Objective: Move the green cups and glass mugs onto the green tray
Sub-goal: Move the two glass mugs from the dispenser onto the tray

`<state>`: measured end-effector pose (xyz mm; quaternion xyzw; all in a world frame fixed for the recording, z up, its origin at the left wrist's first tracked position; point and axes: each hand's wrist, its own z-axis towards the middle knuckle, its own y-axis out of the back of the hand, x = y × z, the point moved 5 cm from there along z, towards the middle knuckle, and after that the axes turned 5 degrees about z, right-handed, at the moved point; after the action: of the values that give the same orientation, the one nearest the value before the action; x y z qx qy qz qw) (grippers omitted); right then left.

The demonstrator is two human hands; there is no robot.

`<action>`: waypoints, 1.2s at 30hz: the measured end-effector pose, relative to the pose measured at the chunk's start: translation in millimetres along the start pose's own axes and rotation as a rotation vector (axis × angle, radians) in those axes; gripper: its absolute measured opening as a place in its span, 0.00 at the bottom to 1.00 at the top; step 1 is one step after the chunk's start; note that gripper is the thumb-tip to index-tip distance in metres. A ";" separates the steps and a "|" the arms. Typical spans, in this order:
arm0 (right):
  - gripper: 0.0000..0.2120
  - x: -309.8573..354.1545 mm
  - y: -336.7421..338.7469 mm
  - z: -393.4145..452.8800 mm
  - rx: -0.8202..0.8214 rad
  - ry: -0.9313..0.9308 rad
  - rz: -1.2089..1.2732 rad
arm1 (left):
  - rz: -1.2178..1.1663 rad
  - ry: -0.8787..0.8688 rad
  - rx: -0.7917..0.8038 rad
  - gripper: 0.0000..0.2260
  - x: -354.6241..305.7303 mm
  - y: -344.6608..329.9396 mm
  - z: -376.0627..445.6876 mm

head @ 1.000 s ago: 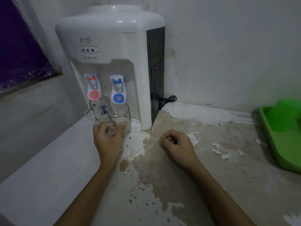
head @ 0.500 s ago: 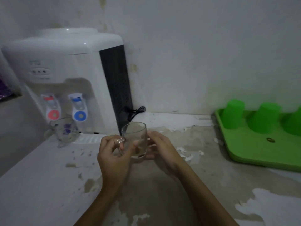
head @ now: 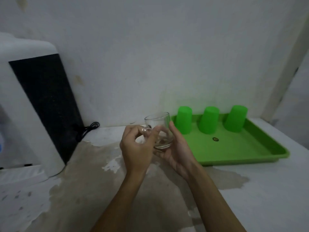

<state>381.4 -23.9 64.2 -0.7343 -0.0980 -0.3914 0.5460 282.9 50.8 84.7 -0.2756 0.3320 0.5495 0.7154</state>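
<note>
Mug (head: pixel 159 129) of clear glass, round, tilted a bit, held up off the counter between both hands, just left of the tray. Left hand (head: pixel 137 146) is curled, thumb and fingers pinching the glass handle. Right hand (head: pixel 177 148) is cupped loosely around the mug's far side and thick base, palm up, fingers touching the glass.

Tray (head: pixel 242 153) is green plastic, rectangular, shallow with a raised rounded rim, smooth and slightly shiny, a small dark round mark near its middle. It sits flat on the counter by the wall. Three green plastic cups stand upside down in a row along its back edge: left cup (head: pixel 184 119), middle cup (head: pixel 209 119), right cup (head: pixel 235 118); tapered, matte, apart from each other.

Counter (head: pixel 83 181) is pale with paint peeling in flaky patches, bare brownish surface underneath. Water dispenser (head: pixel 30 106) at far left, white plastic with a black textured side panel, black cord (head: pixel 88 128) coiled behind it against the wall.
</note>
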 end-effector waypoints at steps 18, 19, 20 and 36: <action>0.33 100.6 110.0 -30.0 -0.584 0.406 -0.367 | -0.106 0.383 0.579 0.07 76.0 -77.1 -38.9; 0.35 102.2 112.2 -32.7 -0.608 0.412 -0.406 | -0.092 0.376 0.595 0.06 77.9 -77.2 -40.2; 0.36 104.1 114.1 -35.2 -0.626 0.427 -0.434 | -0.084 0.368 0.606 0.05 79.4 -77.7 -40.6; 0.37 122.4 118.2 -47.0 -0.706 0.438 -1.257 | -0.014 0.312 0.631 0.09 85.9 -79.1 -41.8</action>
<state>509.5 -145.4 66.5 -0.5767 -0.2566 -0.7745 -0.0411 367.5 51.6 -6.0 -0.1240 0.5886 0.3663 0.7099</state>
